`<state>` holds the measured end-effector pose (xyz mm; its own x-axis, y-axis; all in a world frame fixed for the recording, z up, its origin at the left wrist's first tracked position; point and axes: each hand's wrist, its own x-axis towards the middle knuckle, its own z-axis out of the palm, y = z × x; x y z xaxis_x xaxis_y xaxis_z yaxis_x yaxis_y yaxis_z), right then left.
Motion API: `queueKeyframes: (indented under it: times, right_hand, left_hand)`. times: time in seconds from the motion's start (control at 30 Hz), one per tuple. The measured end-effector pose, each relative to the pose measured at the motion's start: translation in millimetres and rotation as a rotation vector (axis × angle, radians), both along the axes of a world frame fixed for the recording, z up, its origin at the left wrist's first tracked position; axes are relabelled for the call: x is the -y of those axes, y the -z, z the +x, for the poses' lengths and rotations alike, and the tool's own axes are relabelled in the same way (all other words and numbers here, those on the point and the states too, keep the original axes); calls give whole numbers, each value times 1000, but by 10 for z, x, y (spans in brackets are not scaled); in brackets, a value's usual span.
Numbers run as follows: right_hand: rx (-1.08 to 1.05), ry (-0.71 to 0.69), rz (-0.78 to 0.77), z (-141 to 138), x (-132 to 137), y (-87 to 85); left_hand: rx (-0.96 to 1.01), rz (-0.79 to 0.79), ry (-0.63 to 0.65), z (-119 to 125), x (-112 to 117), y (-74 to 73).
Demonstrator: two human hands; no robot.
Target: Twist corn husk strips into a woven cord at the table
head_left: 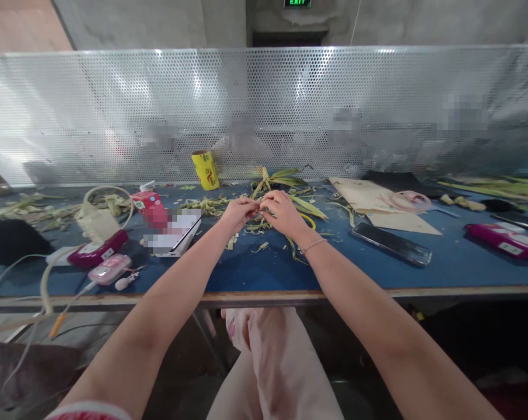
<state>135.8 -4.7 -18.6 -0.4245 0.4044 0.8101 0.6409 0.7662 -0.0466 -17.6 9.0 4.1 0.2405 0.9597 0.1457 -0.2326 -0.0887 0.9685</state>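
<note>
My left hand and my right hand meet above the blue tabletop, their fingertips bent and pinched close together. Whatever they hold between them is too small or hidden to make out. Just behind the fingers lie green and yellowish plant leaves, with a pale stalk end standing up. Shredded plant strips spread to the left of my hands, and thin scraps lie below them. A yellow ring-like band shows beside my right hand.
A yellow can-like tube stands by the perforated metal screen. To the left are a propped phone, a red carton and cables. Right are a dark phone, cardboard and a purple box.
</note>
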Motion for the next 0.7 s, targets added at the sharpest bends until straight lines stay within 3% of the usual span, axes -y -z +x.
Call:
queueKeyframes:
  times: [0.37,0.53,0.7]
  right_hand:
    - [-197,-66,-87,-17,-9,-32]
    - [-293,-43,-189,-28,-11,-35]
    - [-516,-46,-376,-50,-25,-36]
  left_hand:
    - [-91,119,27,-15,-15,6]
    - [-235,275,42,-30,-70,54]
    - [-420,468,-31,-27,-103,94]
